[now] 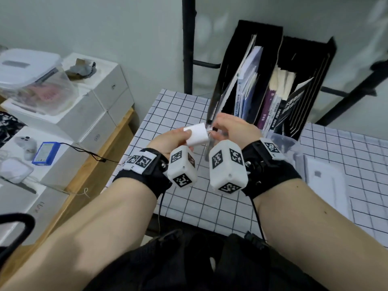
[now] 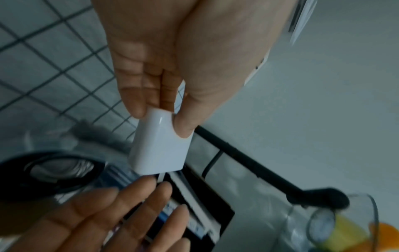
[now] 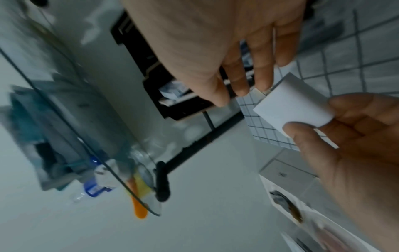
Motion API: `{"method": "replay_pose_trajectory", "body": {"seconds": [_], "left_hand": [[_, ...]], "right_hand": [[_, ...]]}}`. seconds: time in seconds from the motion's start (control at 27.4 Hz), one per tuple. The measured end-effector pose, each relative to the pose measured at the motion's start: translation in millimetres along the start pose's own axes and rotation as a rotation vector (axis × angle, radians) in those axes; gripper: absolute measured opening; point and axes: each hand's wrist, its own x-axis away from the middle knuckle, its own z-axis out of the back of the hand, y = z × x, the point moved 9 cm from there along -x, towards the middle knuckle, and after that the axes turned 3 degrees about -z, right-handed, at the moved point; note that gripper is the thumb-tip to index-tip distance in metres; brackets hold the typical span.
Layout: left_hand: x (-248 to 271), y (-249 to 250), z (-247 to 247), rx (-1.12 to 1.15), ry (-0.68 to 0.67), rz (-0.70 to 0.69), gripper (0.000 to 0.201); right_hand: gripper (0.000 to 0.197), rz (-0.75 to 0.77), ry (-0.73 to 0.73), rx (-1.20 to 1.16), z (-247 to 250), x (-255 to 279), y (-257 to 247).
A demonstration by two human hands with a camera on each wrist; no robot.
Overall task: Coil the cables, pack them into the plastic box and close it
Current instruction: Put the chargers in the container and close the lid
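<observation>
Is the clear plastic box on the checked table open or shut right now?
Open. In the head view the clear plastic box shows a bare rim, and its white lid lies flat on the table beside it.

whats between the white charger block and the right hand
Only the short plug end sticking out of the white charger block, seen in the head view; the right hand reaches it with its fingers. The left hand holds the block.

White charger block (image 1: 197,135) held in air over the checked table's left part; clear plastic box (image 1: 283,141) open, near back edge, lid (image 1: 323,181) flat beside it.
</observation>
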Motion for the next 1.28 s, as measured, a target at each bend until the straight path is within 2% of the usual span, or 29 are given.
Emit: {"method": "replay_pose_trajectory", "body": {"seconds": [0.11,0.26,0.4,0.51,0.58,0.73,0.84,0.91,0.95,1.06,1.28], "left_hand": [[-1,4,-37,-0.053,-0.031,-0.020,0.033],[-3,-8,-88,-0.116,-0.137,-0.002,0.034],[-3,-25,-131,-0.144,-0.247,0.028,0.036],[0,-38,-156,-0.140,-0.326,0.071,0.036],[4,-46,-170,-0.141,-0.360,0.106,0.034],[3,-60,-179,-0.133,-0.304,0.131,0.034],[9,-64,-182,-0.105,-0.282,0.186,0.003],[3,-63,-176,-0.115,-0.222,0.164,0.017],[2,-63,-172,-0.109,-0.185,0.155,0.018],[1,-64,-164,-0.114,-0.134,0.162,0.009],[1,-71,-154,-0.167,-0.084,0.187,0.010]], "right_hand": [[0.031,0.080,0.062,0.067,34,10,-19],[0.033,0.026,0.110,-0.027,72,28,-20],[0.026,0.012,0.134,-0.008,108,37,-22],[0.032,0.018,0.170,0.052,130,37,-19],[0.028,0.028,0.212,0.084,146,36,-17],[0.011,0.038,0.245,0.181,169,32,-12],[0.012,0.066,0.327,0.263,186,27,-10],[0.009,0.096,0.380,0.340,195,27,-12],[0.010,0.097,0.406,0.386,200,28,-13],[0.030,0.107,0.492,0.482,218,27,-15],[0.028,0.108,0.537,0.621,228,23,-17]]}}
